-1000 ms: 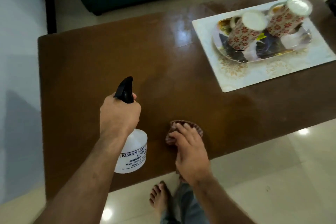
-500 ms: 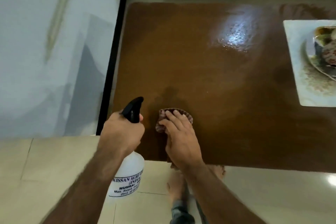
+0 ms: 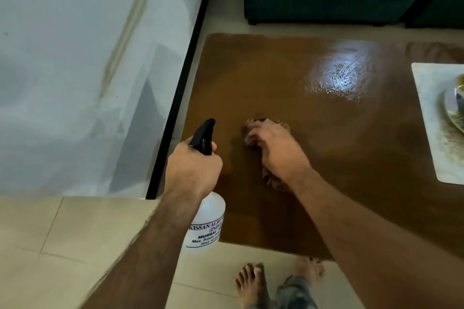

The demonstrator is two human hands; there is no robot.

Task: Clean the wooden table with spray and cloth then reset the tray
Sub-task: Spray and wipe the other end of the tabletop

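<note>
At about six o'clock on the glossy brown wooden table (image 3: 288, 78), the right hand (image 3: 275, 149) presses a crumpled brownish cloth (image 3: 272, 182) flat, fingers spread over it; since a second ago it has slid toward the table's nine o'clock end, so wiping is under way. The left hand (image 3: 193, 168) grips a translucent white spray bottle with a black trigger head (image 3: 208, 223) (finger apparently on the trigger, though blur hides it). A wet sheen lies at one o'clock. At three o'clock, the white rectangular tray (image 3: 431, 118) awaits resetting. Beige floor tiles (image 3: 62, 246) surround everything.
</note>
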